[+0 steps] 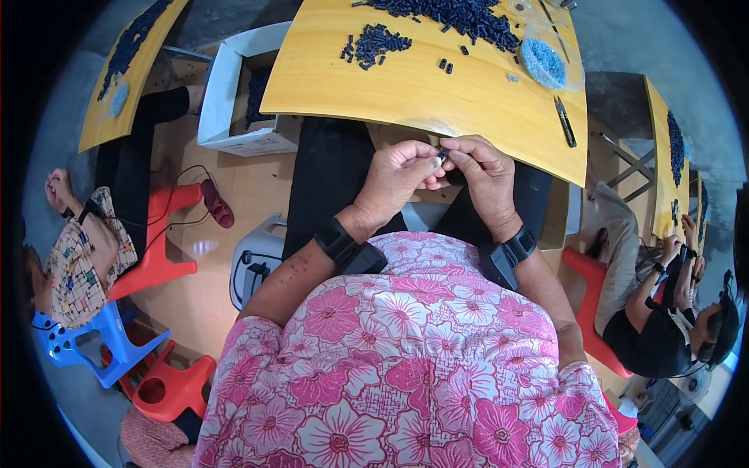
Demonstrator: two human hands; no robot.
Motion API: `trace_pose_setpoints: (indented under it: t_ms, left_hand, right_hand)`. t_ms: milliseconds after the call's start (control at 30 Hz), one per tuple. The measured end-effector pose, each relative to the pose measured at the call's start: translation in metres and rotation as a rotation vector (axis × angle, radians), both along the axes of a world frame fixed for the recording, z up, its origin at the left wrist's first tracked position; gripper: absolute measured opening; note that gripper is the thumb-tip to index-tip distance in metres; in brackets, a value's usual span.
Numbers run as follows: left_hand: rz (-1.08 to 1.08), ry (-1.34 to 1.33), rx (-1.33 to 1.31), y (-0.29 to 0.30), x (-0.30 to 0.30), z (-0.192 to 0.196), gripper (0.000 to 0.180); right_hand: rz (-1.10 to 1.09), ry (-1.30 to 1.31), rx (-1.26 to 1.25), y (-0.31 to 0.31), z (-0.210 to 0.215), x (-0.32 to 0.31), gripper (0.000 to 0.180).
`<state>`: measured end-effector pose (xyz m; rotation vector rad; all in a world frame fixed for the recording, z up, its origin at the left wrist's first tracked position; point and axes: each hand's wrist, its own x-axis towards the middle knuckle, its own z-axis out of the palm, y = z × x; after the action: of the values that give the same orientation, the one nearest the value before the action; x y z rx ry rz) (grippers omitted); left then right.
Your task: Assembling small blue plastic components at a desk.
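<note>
My left hand [400, 178] and my right hand [485, 176] meet just in front of the table's near edge, above my lap. Between their fingertips they pinch a small dark piece [443, 154], mostly covered by the fingers. It resembles the short black tube-like parts on the yellow table [468, 101]. A large heap of these parts [460, 17] lies at the far side, with a smaller pile [376, 45] to its left. Three loose parts [449, 68] sit nearer. At the right stands a round clear dish of tiny light-blue pieces [544, 64]. Black-handled snips [565, 122] lie near the right edge.
A white box [219, 101] holding dark parts stands left of the table. A white plastic stool-like thing [259, 253] is by my left leg. People sit at similar tables on both sides. A red stool [165, 234] and a blue stool [109, 343] stand left.
</note>
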<state>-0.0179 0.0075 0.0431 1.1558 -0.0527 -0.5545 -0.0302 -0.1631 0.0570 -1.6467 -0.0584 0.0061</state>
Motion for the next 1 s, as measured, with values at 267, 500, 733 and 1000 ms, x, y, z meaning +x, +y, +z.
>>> trace_pose_setpoints:
  t_ms: [267, 500, 733, 1000]
  left_hand:
    - [-0.067, -0.057, 0.030, 0.001, 0.000, 0.007, 0.018]
    - [-0.061, -0.089, -0.002, 0.001, -0.001, 0.006, 0.018]
    - [-0.056, -0.033, -0.005, 0.001, -0.004, 0.007, 0.016]
    - [0.002, 0.074, -0.086, -0.001, -0.009, 0.006, 0.014]
  right_hand:
    - [0.081, 0.014, -0.028, -0.008, 0.008, 0.005, 0.017]
    - [0.056, 0.189, 0.123, -0.006, 0.011, 0.002, 0.013]
    - [0.054, 0.143, 0.098, -0.004, 0.004, -0.001, 0.012]
    - [0.018, 0.047, 0.070, 0.005, 0.006, -0.008, 0.012]
